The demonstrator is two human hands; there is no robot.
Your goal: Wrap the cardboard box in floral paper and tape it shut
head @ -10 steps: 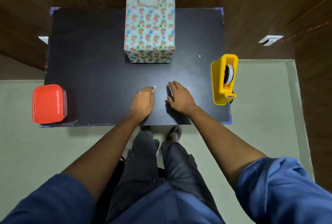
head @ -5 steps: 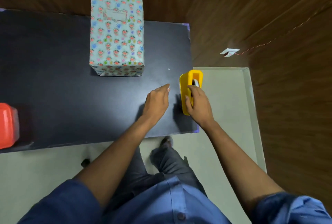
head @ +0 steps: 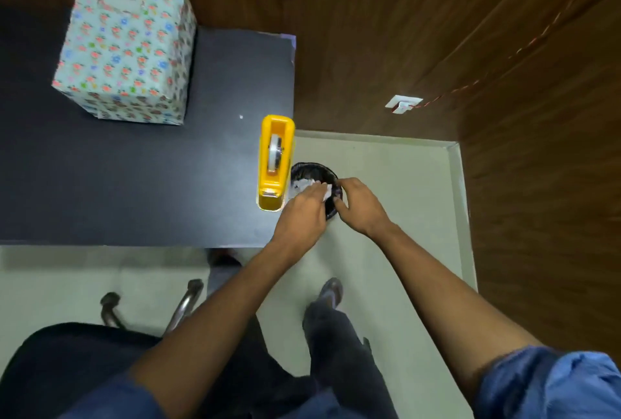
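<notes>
The box (head: pixel 126 45), fully covered in floral paper, stands upright at the back of the black table (head: pixel 134 176). A yellow tape dispenser (head: pixel 275 163) sits at the table's right edge. Both my hands are off the table to the right, above a black-lined bin (head: pixel 316 171) on the floor. My left hand (head: pixel 300 215) pinches a small white scrap of paper (head: pixel 324 189) over the bin. My right hand (head: pixel 361 205) is beside it with fingers curled toward the scrap; whether it touches the scrap is hidden.
White scraps lie inside the bin. A dark chair (head: pixel 67 351) with metal legs is at the lower left. Wood-panelled walls enclose the corner, with a white wall socket (head: pixel 403 104) and a thin cord on the right.
My view has swung right and the red container has left the frame. Both hands left the table and the dispenser and now meet over the floor bin, the left one holding a white scrap.
</notes>
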